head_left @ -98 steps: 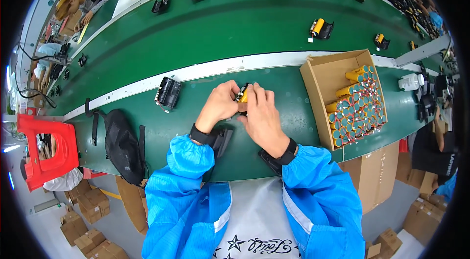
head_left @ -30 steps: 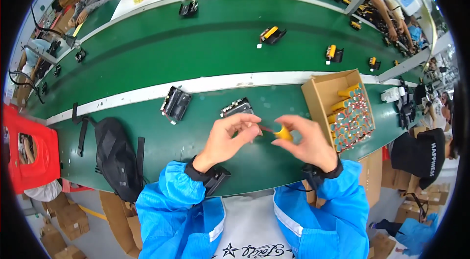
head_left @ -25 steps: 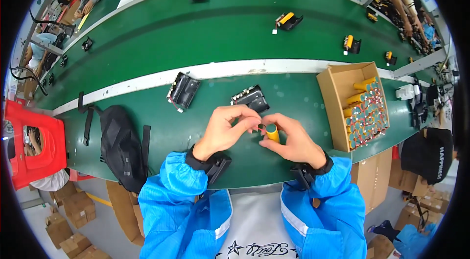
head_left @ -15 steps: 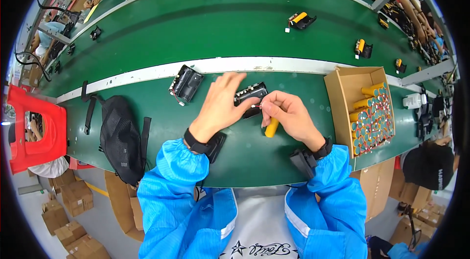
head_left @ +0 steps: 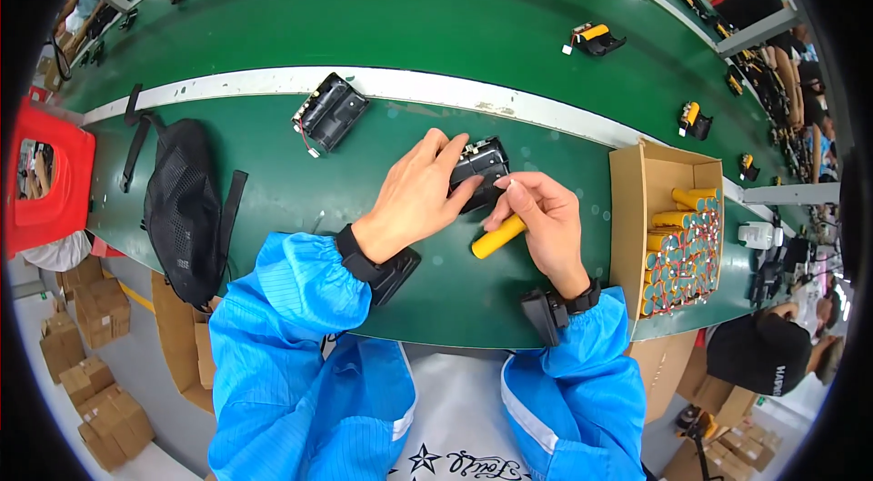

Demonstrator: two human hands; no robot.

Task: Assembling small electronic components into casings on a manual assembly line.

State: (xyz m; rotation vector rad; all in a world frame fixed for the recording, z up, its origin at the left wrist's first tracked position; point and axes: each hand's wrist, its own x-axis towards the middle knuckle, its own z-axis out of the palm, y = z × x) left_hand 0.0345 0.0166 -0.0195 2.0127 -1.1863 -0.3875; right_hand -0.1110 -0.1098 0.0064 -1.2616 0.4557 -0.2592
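My left hand (head_left: pixel 420 195) is closed around a black plastic housing (head_left: pixel 486 165), with the thumb at its near side and the fingers over its left end. My right hand (head_left: pixel 548 225) is at the housing's right side, thumb and index finger pinched together close to its edge. What sits in that pinch is too small to make out. Out from under its curled fingers sticks a yellow cylindrical battery (head_left: pixel 497 239), slanting toward me. A second black housing (head_left: pixel 335 117), open side up with a thin wire and white connector, lies farther left.
On the right stands a cardboard box (head_left: pixel 627 235) with several yellow batteries (head_left: pixel 682 245). A black mesh bag (head_left: pixel 185 208) lies at left beside a red stool (head_left: pixel 50 176). Beyond the white rail (head_left: pixel 391 85), housings with yellow batteries (head_left: pixel 596 37) rest on the green surface.
The left hand has moved onto the housing and closed on it. The right hand's pinch has come to the housing's edge, and the battery has swung to a flatter slant. The whole view has shifted.
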